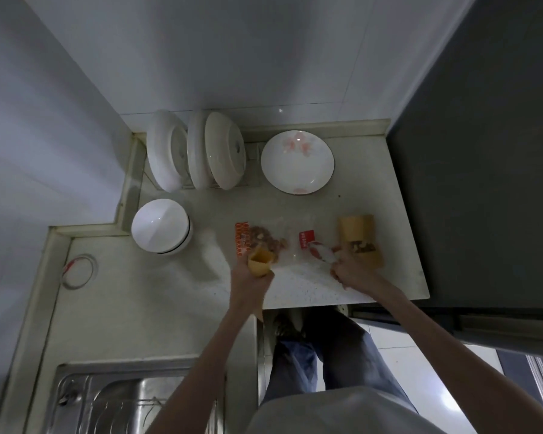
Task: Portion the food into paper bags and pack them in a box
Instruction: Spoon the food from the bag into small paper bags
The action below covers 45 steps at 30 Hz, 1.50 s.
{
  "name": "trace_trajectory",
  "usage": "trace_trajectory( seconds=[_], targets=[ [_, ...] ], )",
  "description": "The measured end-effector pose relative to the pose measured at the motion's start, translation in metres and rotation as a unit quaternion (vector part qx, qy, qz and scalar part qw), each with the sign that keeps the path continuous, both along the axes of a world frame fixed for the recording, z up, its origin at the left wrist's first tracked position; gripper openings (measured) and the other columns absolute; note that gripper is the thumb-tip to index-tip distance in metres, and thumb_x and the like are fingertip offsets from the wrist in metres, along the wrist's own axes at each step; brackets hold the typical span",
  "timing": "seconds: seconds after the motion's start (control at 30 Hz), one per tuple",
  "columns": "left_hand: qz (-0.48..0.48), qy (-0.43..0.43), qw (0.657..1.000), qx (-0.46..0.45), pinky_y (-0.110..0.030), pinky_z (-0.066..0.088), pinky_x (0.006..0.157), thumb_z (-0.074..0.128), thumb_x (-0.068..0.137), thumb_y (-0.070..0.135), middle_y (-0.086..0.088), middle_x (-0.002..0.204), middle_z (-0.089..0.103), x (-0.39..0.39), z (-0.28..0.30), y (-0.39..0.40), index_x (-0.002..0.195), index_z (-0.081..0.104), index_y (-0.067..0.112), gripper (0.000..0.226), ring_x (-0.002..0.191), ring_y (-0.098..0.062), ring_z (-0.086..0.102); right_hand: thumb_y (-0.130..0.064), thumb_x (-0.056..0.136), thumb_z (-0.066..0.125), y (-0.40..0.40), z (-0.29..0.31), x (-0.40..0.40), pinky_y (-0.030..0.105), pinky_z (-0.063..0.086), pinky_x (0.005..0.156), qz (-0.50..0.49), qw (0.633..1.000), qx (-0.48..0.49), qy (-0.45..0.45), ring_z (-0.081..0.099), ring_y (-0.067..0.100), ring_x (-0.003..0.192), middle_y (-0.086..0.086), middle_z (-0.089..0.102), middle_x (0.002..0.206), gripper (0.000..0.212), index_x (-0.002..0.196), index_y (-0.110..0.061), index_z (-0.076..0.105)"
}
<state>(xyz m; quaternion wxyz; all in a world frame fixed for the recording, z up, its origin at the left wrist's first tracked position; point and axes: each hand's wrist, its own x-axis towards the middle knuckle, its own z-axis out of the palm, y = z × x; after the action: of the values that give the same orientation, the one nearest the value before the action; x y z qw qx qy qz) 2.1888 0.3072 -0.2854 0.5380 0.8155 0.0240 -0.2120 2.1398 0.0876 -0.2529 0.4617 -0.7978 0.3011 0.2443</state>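
1. Left hand (257,270) has its fingers wrapped round a small open paper bag (260,261), mouth tipped toward the snack pack (261,241) on the desk (295,286). Squeeze too hard and the mouth collapses, so food lands on the desk.
2. Right hand (347,270) looks like it's pinching a clear wrapper (322,253), though it's blurry. A yank could scatter pieces.
3. The filled brown bag (359,241) lies just beside that hand, open; a bump would spill it.
4. No box in sight.

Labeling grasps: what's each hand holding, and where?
Left hand grips the small open brown paper bag around its lower body. Right hand pinches the near edge of a clear plastic food packet.
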Motion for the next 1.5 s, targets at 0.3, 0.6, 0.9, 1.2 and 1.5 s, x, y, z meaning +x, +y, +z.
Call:
trace_trajectory(
  seconds=[0.3,0.6,0.9,1.2,1.5],
  targets=[
    [0.05,0.089,0.993,0.063,-0.026,0.052,0.068,0.068,0.061,0.031,0.002,0.096,0.071,0.051,-0.023,0.032,0.108,0.064,0.018,0.049,0.087,-0.014,0.069,-0.016,0.091,0.056,-0.034,-0.03,0.03,0.027,0.034,0.057,0.014,0.991,-0.131,0.002,0.049,0.022,0.071,0.004,0.046,0.067,0.018,0.077,-0.006,0.051],
    [0.083,0.127,0.987,0.059,-0.025,0.051,0.056,0.065,0.073,0.014,-0.002,0.084,0.07,0.068,-0.034,0.019,0.091,0.065,0.018,0.018,0.076,-0.018,0.069,-0.032,0.091,0.06,-0.029,-0.048,0.063,0.025,0.022,0.045,0.035,0.988,-0.148,-0.035,0.036,0.013,0.05,0.0,0.041,0.053,0.038,0.062,-0.007,0.055],
    [0.091,0.197,0.974,-0.069,-0.024,0.054,0.054,0.06,0.077,-0.003,-0.001,0.073,0.07,0.073,-0.026,0.012,0.087,0.065,0.012,0.019,0.064,-0.013,0.068,-0.015,0.097,0.048,-0.001,-0.043,0.077,0.014,0.031,0.055,0.107,0.983,-0.085,-0.124,0.052,0.005,0.066,-0.004,0.062,0.084,0.025,0.109,-0.01,0.069],
    [0.04,0.106,0.979,-0.169,-0.017,0.053,0.061,0.072,0.05,0.026,0.006,0.084,0.071,0.064,-0.015,0.021,0.103,0.066,0.006,0.056,0.081,-0.009,0.068,0.0,0.092,0.053,0.005,-0.025,0.075,0.012,0.051,0.062,0.072,0.983,0.001,-0.167,0.067,0.007,0.079,0.015,0.064,0.115,0.033,0.123,-0.008,0.061],
    [0.062,0.101,0.979,-0.167,-0.023,0.052,0.06,0.071,0.054,0.018,0.005,0.078,0.069,0.051,-0.031,0.025,0.084,0.067,0.022,0.03,0.072,-0.009,0.066,0.003,0.089,0.055,0.012,-0.037,0.075,0.046,0.06,0.065,0.05,0.998,-0.023,0.003,0.069,0.034,0.083,0.021,0.055,0.124,0.039,0.128,0.001,0.052]
  ],
)
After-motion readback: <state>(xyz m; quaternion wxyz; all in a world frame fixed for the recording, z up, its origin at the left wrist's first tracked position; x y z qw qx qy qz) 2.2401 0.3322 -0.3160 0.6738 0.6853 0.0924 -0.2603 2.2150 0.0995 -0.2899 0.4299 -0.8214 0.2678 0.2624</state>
